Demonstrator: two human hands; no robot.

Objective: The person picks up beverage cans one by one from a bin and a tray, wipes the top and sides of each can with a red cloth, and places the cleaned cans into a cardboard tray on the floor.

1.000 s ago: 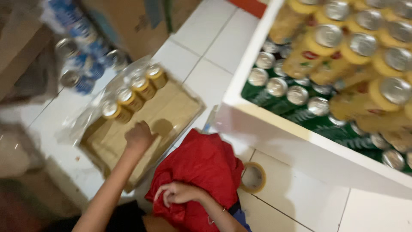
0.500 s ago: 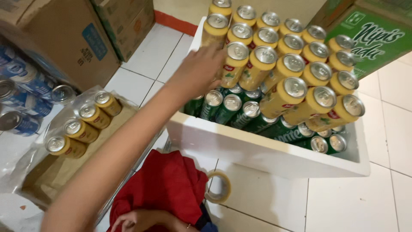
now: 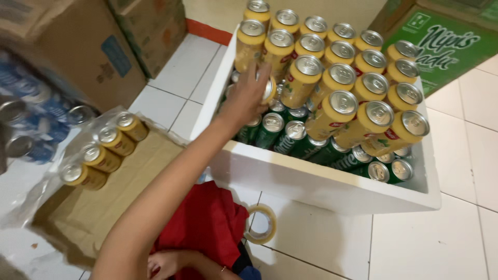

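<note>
- You're at the placing step: your left hand (image 3: 248, 98) is closed around a yellow can (image 3: 267, 89), holding it inside the white foam box (image 3: 321, 181), at the near-left end of the stacked yellow cans (image 3: 342, 78).
- Judging by the gap, the next move calls for seating it on the green cans (image 3: 280, 129) below.
- Your right hand (image 3: 167, 263) rests loosely curled on the red cloth (image 3: 207, 223) (empty, as far as shows).
- Four more cans wait in the cardboard tray (image 3: 104, 192), left of the box.
</note>
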